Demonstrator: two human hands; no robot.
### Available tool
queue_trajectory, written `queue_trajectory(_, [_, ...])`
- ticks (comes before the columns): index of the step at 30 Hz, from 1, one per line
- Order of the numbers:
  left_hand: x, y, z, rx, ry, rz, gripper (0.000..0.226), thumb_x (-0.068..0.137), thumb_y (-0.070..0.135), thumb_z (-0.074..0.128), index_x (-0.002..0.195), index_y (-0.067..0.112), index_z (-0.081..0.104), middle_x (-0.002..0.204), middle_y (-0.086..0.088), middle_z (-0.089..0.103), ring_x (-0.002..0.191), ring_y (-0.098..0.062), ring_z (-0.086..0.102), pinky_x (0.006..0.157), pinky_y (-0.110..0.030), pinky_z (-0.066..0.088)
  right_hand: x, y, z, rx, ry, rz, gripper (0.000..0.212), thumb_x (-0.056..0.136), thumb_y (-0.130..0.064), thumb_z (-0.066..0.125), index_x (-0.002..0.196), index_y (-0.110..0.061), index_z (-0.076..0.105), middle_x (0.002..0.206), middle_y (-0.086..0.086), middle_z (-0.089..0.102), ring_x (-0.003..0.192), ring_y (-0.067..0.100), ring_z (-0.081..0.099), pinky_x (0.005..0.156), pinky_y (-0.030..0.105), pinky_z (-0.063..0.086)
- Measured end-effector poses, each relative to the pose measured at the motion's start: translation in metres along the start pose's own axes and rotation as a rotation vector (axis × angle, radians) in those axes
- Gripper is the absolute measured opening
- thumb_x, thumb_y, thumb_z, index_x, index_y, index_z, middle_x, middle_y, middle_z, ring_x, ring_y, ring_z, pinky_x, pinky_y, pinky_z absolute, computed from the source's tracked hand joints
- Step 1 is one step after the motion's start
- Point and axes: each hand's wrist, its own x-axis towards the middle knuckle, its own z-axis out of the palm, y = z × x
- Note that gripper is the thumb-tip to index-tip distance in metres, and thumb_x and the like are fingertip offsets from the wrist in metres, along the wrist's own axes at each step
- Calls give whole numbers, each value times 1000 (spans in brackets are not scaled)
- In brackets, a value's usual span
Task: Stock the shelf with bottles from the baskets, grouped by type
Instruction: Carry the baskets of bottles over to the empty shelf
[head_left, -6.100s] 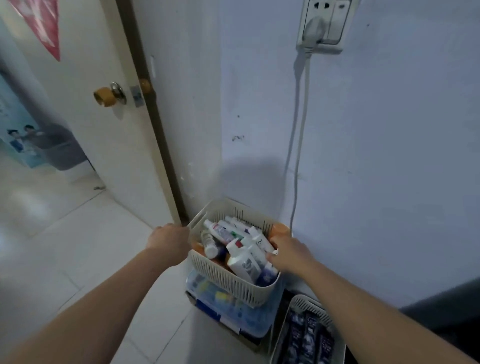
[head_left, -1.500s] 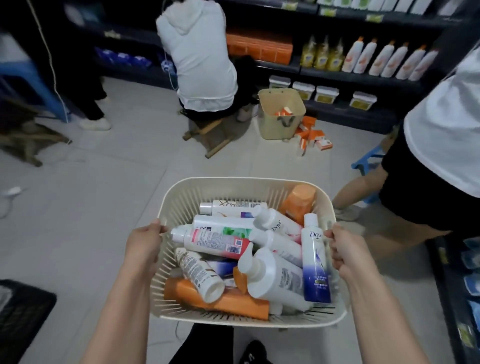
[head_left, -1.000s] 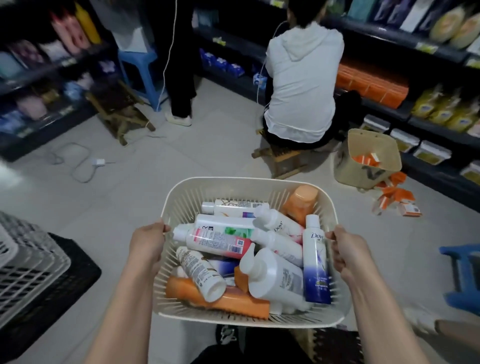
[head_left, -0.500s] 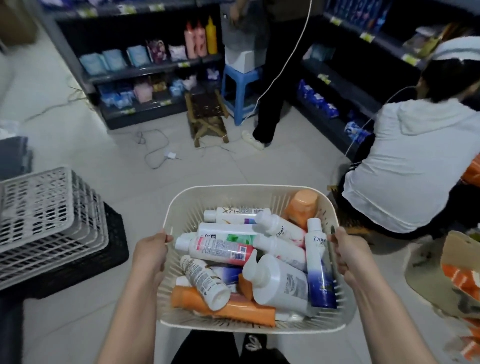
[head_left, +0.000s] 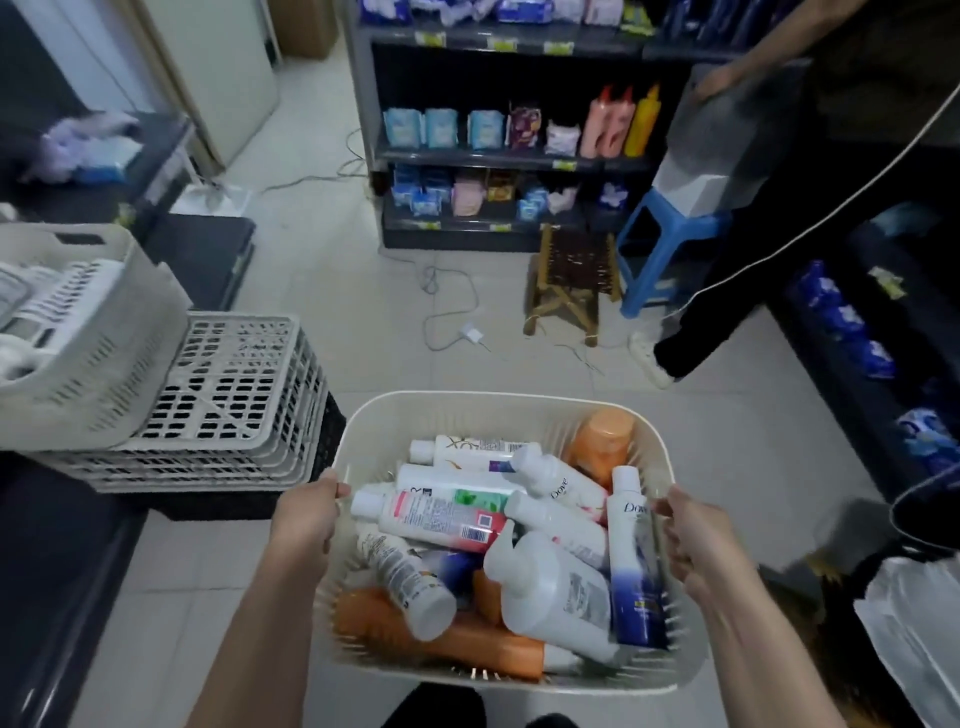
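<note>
I carry a cream slatted basket (head_left: 483, 410) in front of me, above the tiled floor. My left hand (head_left: 306, 519) grips its left rim and my right hand (head_left: 693, 535) grips its right rim. Inside lie several bottles in a jumble: a white pump bottle (head_left: 556, 587), a white and blue Dove bottle (head_left: 634, 561), a white bottle with a pink label (head_left: 436, 519), orange bottles (head_left: 602, 441) at the far right corner and along the near side. A dark shelf unit (head_left: 498, 161) with packets and a few pink and yellow bottles stands ahead.
Stacked grey crates (head_left: 228, 400) and a cream basket (head_left: 88, 332) sit at the left. A wooden stool (head_left: 569, 280), a blue stool (head_left: 660, 249) and a cable with a plug (head_left: 470, 332) are on the floor ahead. A person in dark trousers (head_left: 753, 244) stands at the right, beside dark shelves (head_left: 872, 338).
The view has swung left across the shop; the crouching person in white has left the frame. The crates and the far shelf unit now sit closer. Both hands keep hold of the basket.
</note>
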Motion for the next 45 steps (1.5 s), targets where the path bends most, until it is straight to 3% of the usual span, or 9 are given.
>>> queue_trajectory(6, [49,52,-21,-103,94,-61,33,95,35,51,85,6,64,60,-5,41,48,-17,30,46,-26,24,31,-84,72,-17,-144,-54,40,102,-27,40,69,-9,53,24,-7,32,17,4,26,27,13,19])
queue_trajectory(12, [94,101,-26,-214,206,-93,26,95,25,51,87,4,65,60,-5,45,50,-17,32,44,-26,25,70,-183,147,-159,-248,-137,41,104,-30,40,71,-11,55,36,-3,41,42,15,37,43,27,27])
queue_trajectory(18, [121,144,-7,-446,369,-147,33,100,30,47,89,5,65,56,0,34,49,-13,24,45,-26,20,120,-279,226,-308,-423,-244,40,103,-32,40,72,-12,56,34,-4,42,43,16,37,43,28,26])
queue_trajectory(22, [132,172,2,-578,429,-188,29,100,23,46,80,6,59,39,4,37,28,-7,29,29,-14,23,146,-334,282,-408,-485,-295,38,100,-32,45,70,-12,57,44,0,45,44,18,39,44,30,27])
queue_trajectory(24, [141,187,3,-616,468,-197,28,100,19,45,78,5,56,45,0,38,21,-4,26,26,-10,20,152,-357,308,-484,-524,-332,34,98,-31,46,77,-9,62,50,4,50,46,19,42,45,32,30])
queue_trajectory(30, [182,211,-5,-677,598,-269,24,100,18,45,90,2,59,34,4,43,35,-10,30,25,-14,22,160,-411,391,-607,-757,-429,37,103,-28,40,72,-13,54,61,1,48,51,13,42,47,26,32])
queue_trajectory(36, [228,223,-19,-816,731,-342,25,100,16,44,90,-2,58,48,-3,42,38,-14,28,25,-14,21,156,-450,498,-763,-786,-468,35,99,-25,43,77,-4,61,55,5,44,49,19,38,48,29,25])
queue_trajectory(39, [241,222,-27,-860,796,-379,26,99,16,43,85,1,58,36,3,40,34,-12,27,29,-11,18,148,-463,533,-785,-834,-509,35,99,-23,42,77,-4,60,58,6,46,50,19,40,48,29,26])
queue_trajectory(45, [256,221,-38,-918,969,-419,30,101,23,40,85,5,57,53,-3,36,44,-14,23,30,-12,18,128,-484,610,-901,-1055,-576,35,101,-28,42,73,-14,57,66,3,54,55,15,47,50,29,35])
